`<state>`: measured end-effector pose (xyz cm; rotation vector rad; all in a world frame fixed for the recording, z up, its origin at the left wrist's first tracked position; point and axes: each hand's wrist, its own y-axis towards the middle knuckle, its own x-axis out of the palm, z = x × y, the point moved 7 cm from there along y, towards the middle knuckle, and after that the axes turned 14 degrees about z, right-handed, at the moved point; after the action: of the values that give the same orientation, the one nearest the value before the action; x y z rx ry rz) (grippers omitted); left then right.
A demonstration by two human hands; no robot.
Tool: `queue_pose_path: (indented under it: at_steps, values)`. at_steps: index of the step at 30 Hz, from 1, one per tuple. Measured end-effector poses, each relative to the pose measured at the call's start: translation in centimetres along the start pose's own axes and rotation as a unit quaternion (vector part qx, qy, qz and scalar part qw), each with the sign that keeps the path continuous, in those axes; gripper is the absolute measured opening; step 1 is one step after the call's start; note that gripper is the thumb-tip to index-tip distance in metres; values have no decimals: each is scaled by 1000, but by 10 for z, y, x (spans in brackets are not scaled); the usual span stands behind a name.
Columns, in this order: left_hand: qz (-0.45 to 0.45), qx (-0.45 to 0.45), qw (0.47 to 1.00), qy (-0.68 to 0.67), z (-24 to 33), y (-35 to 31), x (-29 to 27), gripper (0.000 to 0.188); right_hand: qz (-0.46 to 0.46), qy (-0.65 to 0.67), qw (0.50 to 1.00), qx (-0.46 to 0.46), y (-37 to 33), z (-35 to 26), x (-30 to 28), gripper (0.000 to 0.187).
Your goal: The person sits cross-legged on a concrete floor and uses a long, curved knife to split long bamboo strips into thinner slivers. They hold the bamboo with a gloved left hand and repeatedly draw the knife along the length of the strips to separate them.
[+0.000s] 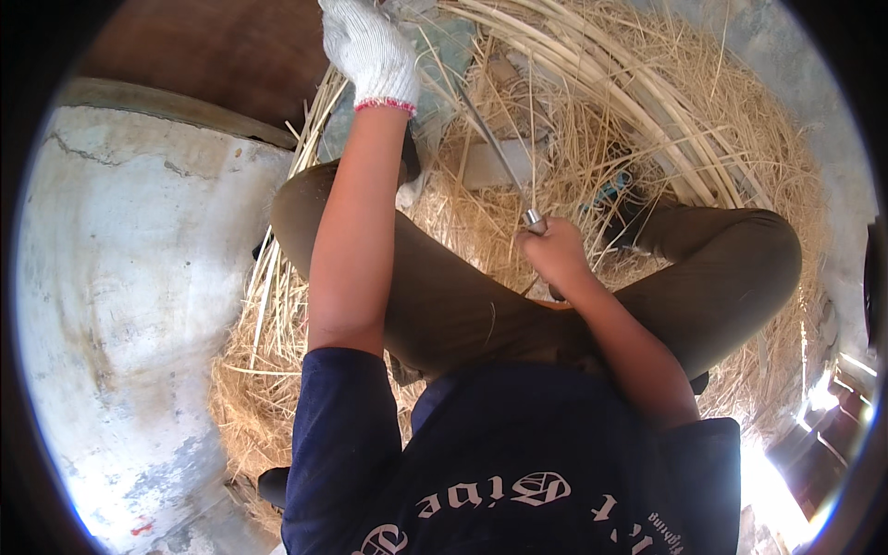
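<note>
My left hand (pixel 368 57), in a white knitted glove with a red-edged cuff, reaches far forward to the top edge. Its fingers are partly cut off there, so I cannot make out their grip. My bare right hand (pixel 557 252) is closed around the handle of a long, narrow knife (pixel 504 159) with a shiny metal collar. The blade slants forward and left, over the shavings between my bent legs. Pale split strips (pixel 592 69), which look like bamboo, curve across the far right, beyond the knife.
Thin straw-coloured shavings (pixel 749 139) lie heaped around my legs, with more at the left (pixel 254 407). A cracked whitish wall (pixel 157 268) stands close on my left, below a dark brown panel (pixel 222 55). A flat pale block (pixel 504 165) lies among the shavings ahead.
</note>
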<state>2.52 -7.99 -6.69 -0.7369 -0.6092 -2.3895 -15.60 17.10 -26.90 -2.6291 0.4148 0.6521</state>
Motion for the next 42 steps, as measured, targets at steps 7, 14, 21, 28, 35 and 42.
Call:
queue_pose_path:
  at_steps: [7, 14, 21, 28, 35, 42]
  values:
    - [7, 22, 999, 41, 2, -11, 3, 30, -6, -30, 1000, 0, 13, 14, 9, 20]
    - [11, 0, 1000, 19, -10, -5, 5, 29, 78, -16, 995, -52, 11, 8, 1, 23]
    - [48, -8, 998, 28, -9, -7, -4, 31, -30, -84, 995, 34, 26, 39, 13, 23]
    - [79, -74, 994, -5, -16, 16, -31, 40, 3, -46, 999, -26, 12, 4, 7, 27]
    - [184, 45, 982, -9, 115, -1, -19, 54, 48, -134, 990, -3, 36, 30, -14, 24]
    - [74, 43, 990, -115, 149, 9, -26, 48, 89, -147, 980, -102, 18, -30, -26, 21]
